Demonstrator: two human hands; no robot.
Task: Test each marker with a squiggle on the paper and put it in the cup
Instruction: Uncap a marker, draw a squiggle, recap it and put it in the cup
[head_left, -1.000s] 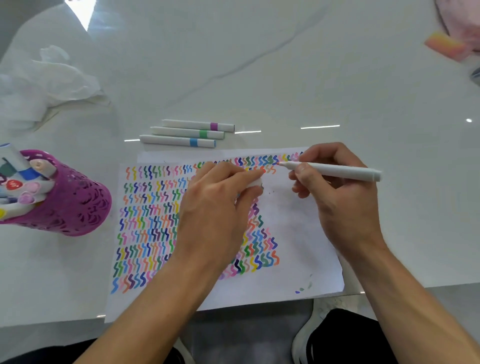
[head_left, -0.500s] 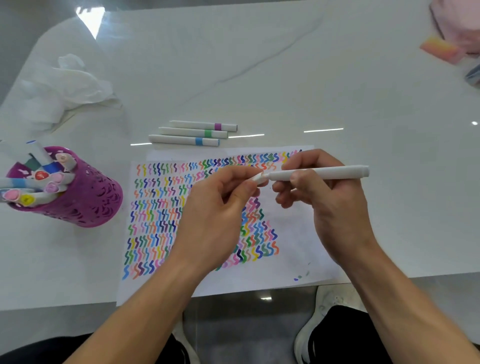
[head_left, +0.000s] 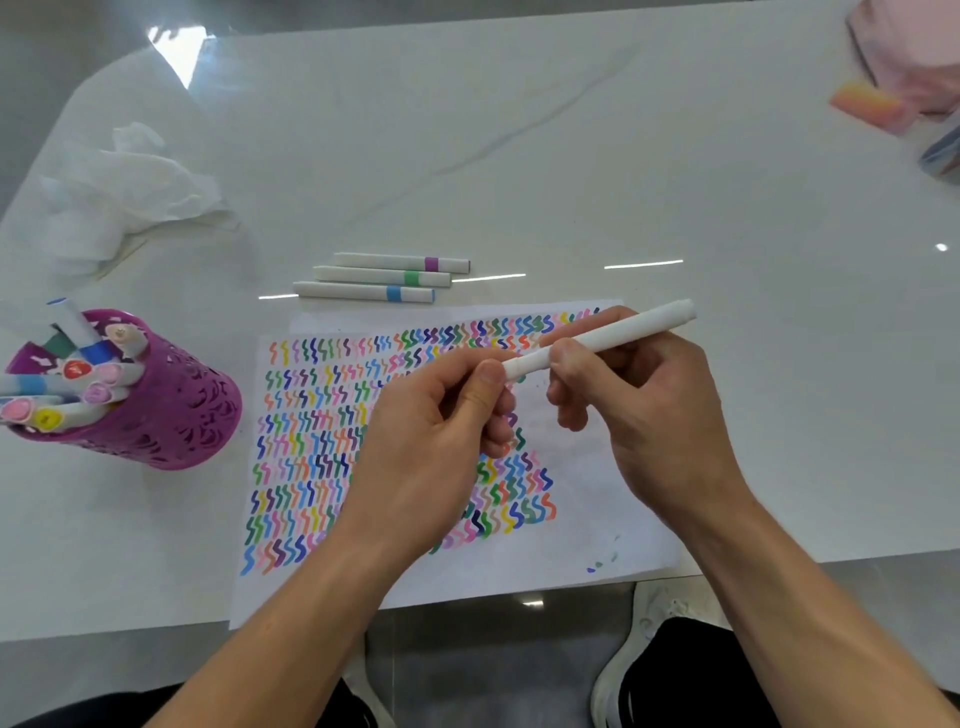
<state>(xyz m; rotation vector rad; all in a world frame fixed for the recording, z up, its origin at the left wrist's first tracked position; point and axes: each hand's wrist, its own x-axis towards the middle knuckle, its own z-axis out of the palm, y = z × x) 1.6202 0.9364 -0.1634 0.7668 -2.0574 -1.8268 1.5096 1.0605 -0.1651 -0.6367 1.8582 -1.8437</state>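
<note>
Finds the right hand (head_left: 654, 415) curled round a white marker (head_left: 608, 335), thumb and fingers gripping the lower half of the barrel. Finds the left hand (head_left: 431, 441) pinching the near end of the same marker between thumb and forefinger, remaining fingers curled under. Notes both hands raised above the paper (head_left: 597, 499), with the marker clear of the sheet and tilted, far end up to the right, near end low toward the left hand. Compares with one second ago: tip then down on the top row of squiggles, left hand pressed on the sheet over a small white piece. Compares with half a second ago: marker lifted and nearly level, left fingers closing on the tip. Records now a blunt white near end, apparently capped. Locates the purple perforated cup (head_left: 176, 415) at the left, well apart from both hands, holding several markers. Locates, side by side beyond the paper, a purple-banded marker (head_left: 400, 263), a green-banded marker (head_left: 382, 276) and a blue-banded marker (head_left: 363, 292), in the same order as earlier. Notes a crumpled tissue (head_left: 119, 192) at far left and a pink-orange block (head_left: 867, 106) at the far right of the white table (head_left: 623, 156).
</note>
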